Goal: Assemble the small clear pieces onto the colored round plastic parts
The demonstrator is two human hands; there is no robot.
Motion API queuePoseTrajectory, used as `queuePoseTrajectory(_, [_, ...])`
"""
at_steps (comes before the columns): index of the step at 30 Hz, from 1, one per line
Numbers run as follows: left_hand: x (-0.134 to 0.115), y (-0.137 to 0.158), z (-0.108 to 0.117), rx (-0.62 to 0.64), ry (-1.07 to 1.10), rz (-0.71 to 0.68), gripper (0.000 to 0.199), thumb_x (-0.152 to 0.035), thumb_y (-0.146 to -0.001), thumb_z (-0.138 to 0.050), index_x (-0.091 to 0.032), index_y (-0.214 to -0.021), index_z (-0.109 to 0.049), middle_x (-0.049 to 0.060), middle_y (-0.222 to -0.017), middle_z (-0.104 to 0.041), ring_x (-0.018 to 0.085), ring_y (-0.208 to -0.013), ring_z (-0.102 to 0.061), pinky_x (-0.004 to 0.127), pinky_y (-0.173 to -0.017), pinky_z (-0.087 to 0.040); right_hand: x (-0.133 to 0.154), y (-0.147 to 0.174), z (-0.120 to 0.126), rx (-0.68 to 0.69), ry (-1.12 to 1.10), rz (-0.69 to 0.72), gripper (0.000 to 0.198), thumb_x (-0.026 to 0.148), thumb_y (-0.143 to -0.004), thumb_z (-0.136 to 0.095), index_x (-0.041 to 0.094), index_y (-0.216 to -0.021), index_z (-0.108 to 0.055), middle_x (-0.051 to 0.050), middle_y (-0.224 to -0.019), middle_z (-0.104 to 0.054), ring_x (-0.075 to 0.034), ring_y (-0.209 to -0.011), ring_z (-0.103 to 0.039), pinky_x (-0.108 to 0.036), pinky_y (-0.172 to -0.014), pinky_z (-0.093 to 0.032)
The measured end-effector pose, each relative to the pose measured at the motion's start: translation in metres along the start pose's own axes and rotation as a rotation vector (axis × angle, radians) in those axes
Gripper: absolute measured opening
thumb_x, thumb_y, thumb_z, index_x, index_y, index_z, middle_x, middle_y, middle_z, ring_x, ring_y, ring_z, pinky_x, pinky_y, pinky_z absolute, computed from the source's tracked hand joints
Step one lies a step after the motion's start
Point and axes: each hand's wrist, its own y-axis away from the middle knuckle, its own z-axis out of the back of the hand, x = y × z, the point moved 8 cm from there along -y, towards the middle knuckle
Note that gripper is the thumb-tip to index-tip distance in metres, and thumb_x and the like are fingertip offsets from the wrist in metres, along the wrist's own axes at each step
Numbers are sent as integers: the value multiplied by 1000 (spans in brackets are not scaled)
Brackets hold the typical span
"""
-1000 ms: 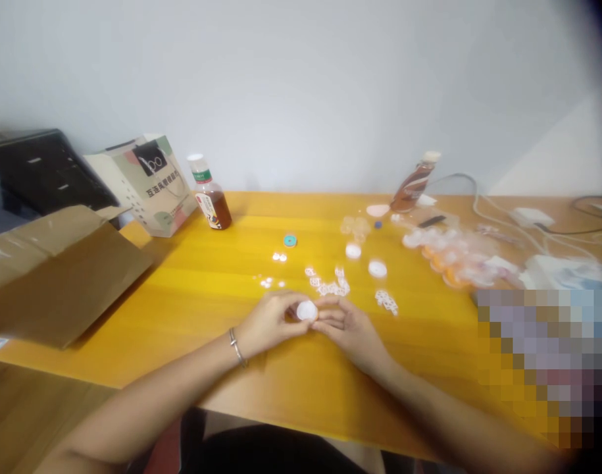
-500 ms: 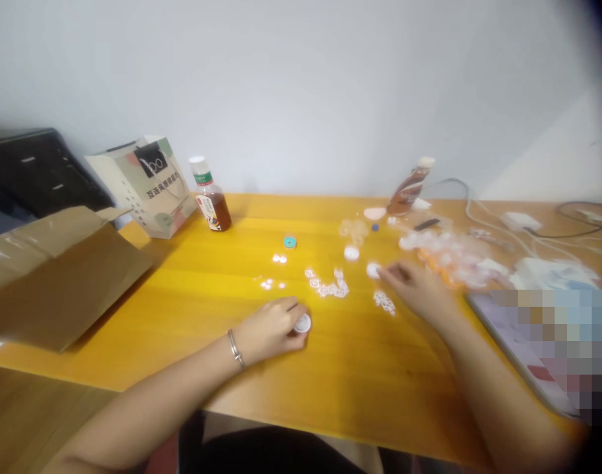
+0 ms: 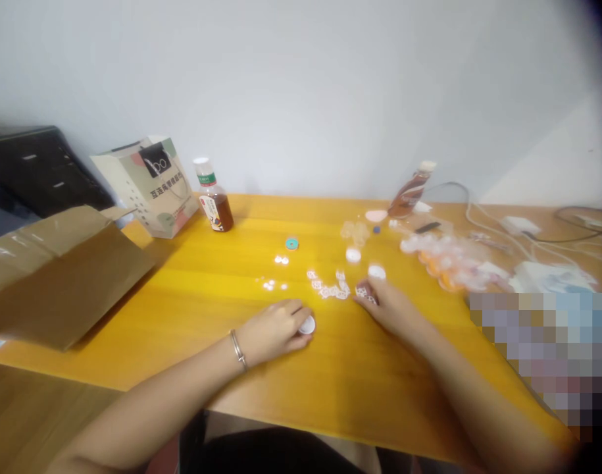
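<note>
My left hand (image 3: 281, 329) rests low over the table, its fingers closed around a small round white cap (image 3: 307, 325). To the right, my right hand (image 3: 392, 303) has its fingertips curled on a cluster of small white openwork pieces (image 3: 362, 291); blur hides their exact shape. Just behind that hand lies a round white disc (image 3: 377, 271). Between the hands, more white openwork pieces (image 3: 333, 291) form a curved row. Farther back are another white disc (image 3: 352, 255), a teal round piece (image 3: 291, 244) and tiny white bits (image 3: 269, 285).
A cardboard box (image 3: 58, 276) and paper bag (image 3: 157, 187) stand at left, beside a bottle of dark drink (image 3: 216, 197). Another bottle (image 3: 410, 192) leans at the back right. Wrapped orange-and-white items (image 3: 446, 263), cables (image 3: 478, 220) and a blurred-out flat object (image 3: 542, 355) occupy the right.
My right hand has left the white disc and come left and nearer. The openwork pieces under its fingers have shifted left. My left hand still holds the cap.
</note>
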Motion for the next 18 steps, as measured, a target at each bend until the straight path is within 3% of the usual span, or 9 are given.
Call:
queuePoseTrajectory(7, [5,0,4,-22,112,17,48,-56,-75,-45,-16,-102,-51,6,-89,-54,18,-81,-53,31,-72,-45,19,0,2,-128,-48,113,17,33,-79,-46,21,-82,-58,-4,-78,-65,-19,-73,-60,-30,-64,-44])
queuePoseTrajectory(12, [20,-9,14,-146,151,71,32,-42,-85,-38,-17,-98,-54,6,-92,-54,17,-87,-52,31,-79,-42,23,6,25,-289,-180,58,14,31,-76,-52,20,-74,-60,-4,-73,-65,-20,-71,-61,-32,-67,-46])
queuePoseTrajectory(15, [29,-23,12,-183,181,78,23,-32,-87,-40,-17,-94,-56,5,-91,-55,15,-86,-52,28,-79,-42,20,8,25,-309,-460,-50,15,34,-73,-56,20,-77,-59,-4,-74,-64,-18,-67,-61,-32,-65,-48])
queuePoseTrajectory(18, [31,-41,5,-160,169,67,22,-34,-83,-45,-16,-88,-57,5,-87,-55,15,-83,-53,27,-75,-43,14,8,14,-319,-849,-154,22,35,-71,-60,21,-87,-56,-2,-80,-61,-15,-65,-62,-30,-65,-50])
